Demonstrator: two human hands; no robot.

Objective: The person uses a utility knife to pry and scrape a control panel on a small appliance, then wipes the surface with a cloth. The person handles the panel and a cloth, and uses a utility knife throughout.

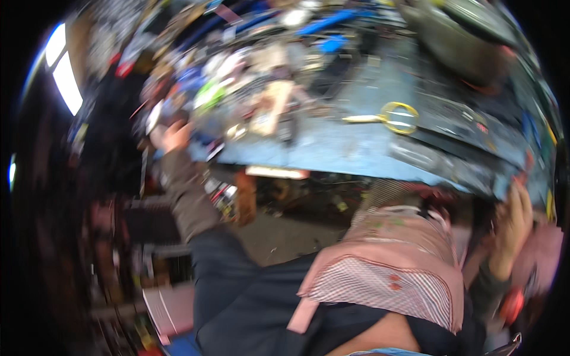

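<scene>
The picture is smeared by motion. At the far left end of the blue workbench (350, 145), my left hand (176, 136) reaches beside a whitish rounded object (157, 123). Its fingers are too blurred to show whether they grip it. Beyond the bench's right front edge, my right hand (514, 218) is raised with its fingers drawn together. A thin reddish thing (522, 177) shows at the fingertips, its kind unclear. Between my arms, a pink cloth piece with a checked mesh panel (386, 279) covers part of my lap.
Blurred small parts and tools crowd the bench's left and back. A yellow ring-shaped item (400, 117) lies centre right, near clear plastic packaging (418, 155). A large greyish rounded vessel (460, 44) stands at the back right. Clutter fills the space under the bench.
</scene>
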